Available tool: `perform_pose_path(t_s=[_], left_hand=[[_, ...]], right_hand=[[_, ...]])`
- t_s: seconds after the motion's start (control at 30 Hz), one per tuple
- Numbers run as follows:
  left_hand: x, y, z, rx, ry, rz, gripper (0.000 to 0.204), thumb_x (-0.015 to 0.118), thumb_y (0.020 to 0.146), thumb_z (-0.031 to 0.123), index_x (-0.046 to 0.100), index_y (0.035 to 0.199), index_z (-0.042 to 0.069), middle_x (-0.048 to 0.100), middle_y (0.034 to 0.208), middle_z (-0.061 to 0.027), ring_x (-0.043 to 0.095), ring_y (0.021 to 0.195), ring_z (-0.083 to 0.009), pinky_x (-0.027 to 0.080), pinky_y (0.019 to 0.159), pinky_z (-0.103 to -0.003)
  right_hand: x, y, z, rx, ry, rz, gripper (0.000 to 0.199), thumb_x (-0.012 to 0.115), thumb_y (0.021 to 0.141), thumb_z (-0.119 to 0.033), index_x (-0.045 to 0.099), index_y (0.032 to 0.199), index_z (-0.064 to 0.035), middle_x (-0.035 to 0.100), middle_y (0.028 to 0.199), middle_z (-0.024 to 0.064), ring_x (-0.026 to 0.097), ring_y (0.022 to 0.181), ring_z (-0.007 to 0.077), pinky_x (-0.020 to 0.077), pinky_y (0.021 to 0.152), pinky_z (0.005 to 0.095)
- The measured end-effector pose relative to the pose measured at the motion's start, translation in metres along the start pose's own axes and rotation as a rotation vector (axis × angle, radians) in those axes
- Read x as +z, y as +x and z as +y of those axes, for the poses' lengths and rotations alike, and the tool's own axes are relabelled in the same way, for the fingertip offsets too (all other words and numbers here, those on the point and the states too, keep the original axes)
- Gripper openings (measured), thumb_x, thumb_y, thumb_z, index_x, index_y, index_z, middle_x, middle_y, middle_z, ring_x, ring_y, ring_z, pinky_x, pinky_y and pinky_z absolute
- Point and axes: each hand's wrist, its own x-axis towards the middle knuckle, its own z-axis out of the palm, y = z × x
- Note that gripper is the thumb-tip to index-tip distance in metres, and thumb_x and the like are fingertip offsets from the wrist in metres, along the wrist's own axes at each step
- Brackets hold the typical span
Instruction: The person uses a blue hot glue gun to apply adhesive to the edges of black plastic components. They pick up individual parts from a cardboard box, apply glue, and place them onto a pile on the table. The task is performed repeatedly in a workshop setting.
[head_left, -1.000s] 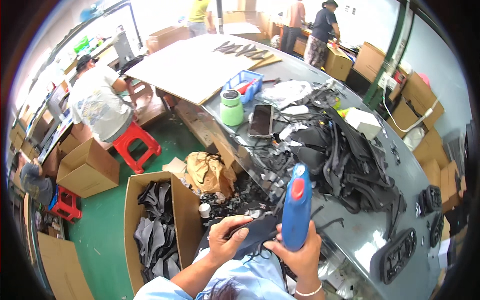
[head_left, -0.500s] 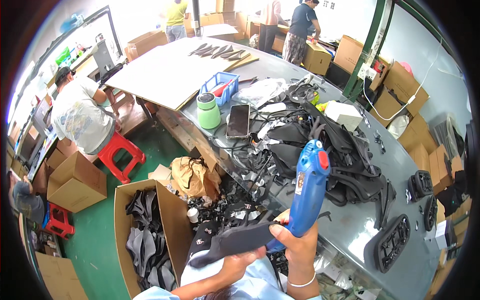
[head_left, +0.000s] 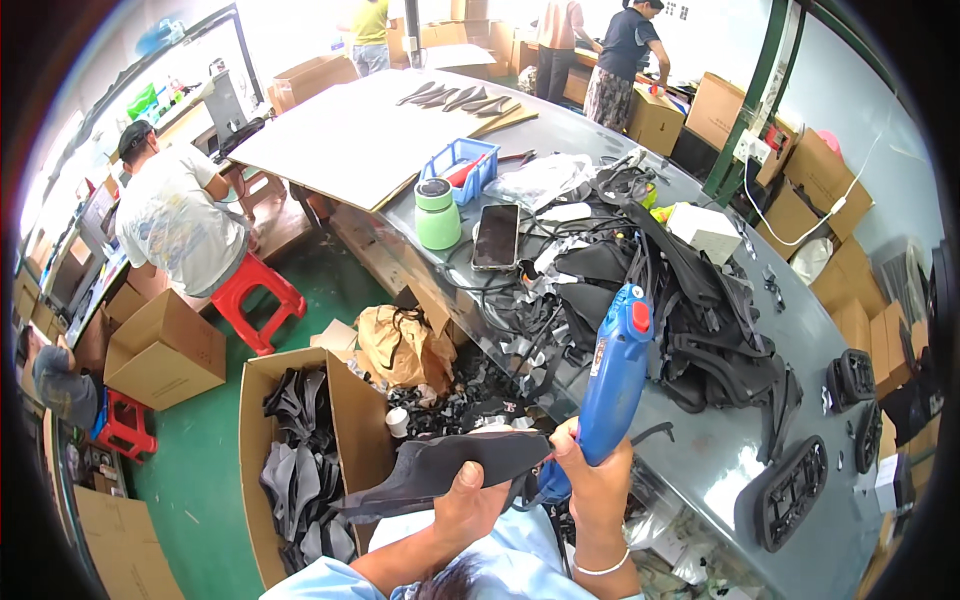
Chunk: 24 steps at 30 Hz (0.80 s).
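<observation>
In my right hand (head_left: 592,475), the fingers wrap around a blue hand-held power tool (head_left: 612,390) with a red button; it stands tilted upright and its lower end is partly hidden behind the hand. My left hand (head_left: 470,508) grips a dark grey, curved, flat foam or fabric piece (head_left: 430,468), thumb on top. The piece's right tip meets the tool near my right hand. Below on the left, an open cardboard box (head_left: 360,425) holds many similar dark pieces (head_left: 300,470).
On the grey metal table (head_left: 700,480) lie a heap of black pieces (head_left: 715,350), a phone (head_left: 496,237), a green bottle (head_left: 437,215), a blue basket (head_left: 487,170) and black oval pads (head_left: 790,492). A paper bag (head_left: 405,345) and scraps lie below its edge. A person on a red stool (head_left: 262,300) sits left.
The dark piece has been turned and raised, showing more of its broad face. My left hand has shifted its grip, its thumb now up. The view has swung slightly left.
</observation>
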Motion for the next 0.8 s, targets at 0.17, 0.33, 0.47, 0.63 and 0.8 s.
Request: perform_pose_path(t_s=[0.17,0.33,0.47,0.63,0.8], left_hand=[[0.001,0.002,0.005,0.051,0.015,-0.024,0.046,0.062,0.084,0.026,0.050,0.116,-0.003,0.053,0.118,-0.0185,0.049,0.114,-0.0302,0.033,0.102,-0.045],[-0.001,0.008,0.011,0.113,0.030,-0.049,0.044,0.058,0.086,0.026,0.047,0.119,-0.001,0.051,0.122,-0.0204,0.048,0.115,-0.0338,0.034,0.101,-0.046],[-0.001,0.023,0.038,0.156,0.093,-0.005,0.047,0.051,0.088,0.040,0.044,0.120,0.007,0.051,0.119,-0.0195,0.047,0.114,-0.0360,0.038,0.098,-0.047],[-0.009,0.036,0.048,0.365,0.174,-0.029,0.049,0.048,0.089,0.044,0.042,0.121,0.007,0.048,0.122,-0.0194,0.047,0.115,-0.0359,0.036,0.099,-0.047],[-0.015,0.038,0.049,0.505,0.227,-0.029,0.050,0.048,0.089,0.044,0.040,0.122,0.006,0.047,0.124,-0.0198,0.046,0.116,-0.0356,0.035,0.100,-0.046]], right_hand=[[-0.002,-0.002,0.002,-0.146,-0.330,0.058,0.024,0.073,0.075,-0.014,0.054,0.082,-0.0009,0.056,0.071,0.0028,0.054,0.061,0.0100,0.0453,0.058,0.0236],[0.005,0.000,0.005,-0.405,-0.585,0.130,0.042,0.080,0.068,-0.023,0.047,0.084,-0.0021,0.059,0.062,0.0079,0.061,0.053,0.0207,0.0466,0.050,0.0309],[-0.006,-0.018,0.004,-0.254,-0.629,-0.062,0.049,0.083,0.062,-0.027,0.046,0.081,-0.0018,0.057,0.060,0.0111,0.060,0.052,0.0275,0.0470,0.050,0.0335],[-0.017,-0.044,0.010,-0.408,-0.901,-0.249,0.045,0.081,0.060,-0.027,0.046,0.076,-0.0033,0.052,0.059,0.0150,0.054,0.055,0.0348,0.0428,0.050,0.0408],[-0.010,-0.052,0.008,-0.414,-0.915,-0.348,0.040,0.079,0.062,-0.025,0.047,0.076,-0.0037,0.050,0.062,0.0168,0.053,0.058,0.0379,0.0413,0.051,0.0432]])
